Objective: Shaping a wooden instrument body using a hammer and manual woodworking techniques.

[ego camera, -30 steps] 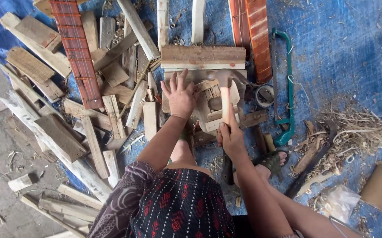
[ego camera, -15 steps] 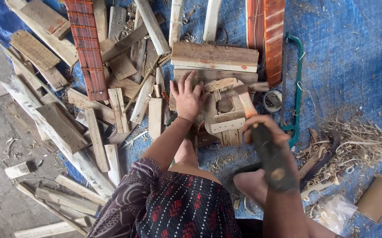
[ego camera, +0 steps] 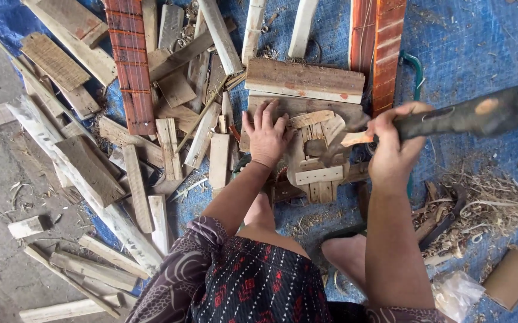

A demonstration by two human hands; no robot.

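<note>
My left hand [ego camera: 265, 134] lies flat, fingers spread, on the left side of a small pale wooden frame [ego camera: 316, 157] that sits on a weathered board [ego camera: 304, 81]. My right hand [ego camera: 395, 140] is closed around the dark handle of a hammer [ego camera: 468, 115]. The handle sticks out to the right and is blurred. The hammer's head [ego camera: 331, 148] is down at the frame's middle.
Many loose wood offcuts and slats [ego camera: 133, 137] cover the blue tarp [ego camera: 480, 48] and grey floor on the left. A red-brown ridged plank [ego camera: 130, 66] lies upper left, another [ego camera: 378, 48] upper right. Wood shavings [ego camera: 486, 203] and a cardboard piece [ego camera: 513, 278] lie at right.
My right hand let go of a small wood piece on the frame, came back with the hammer and swung it onto the frame. My left hand stayed flat on the frame.
</note>
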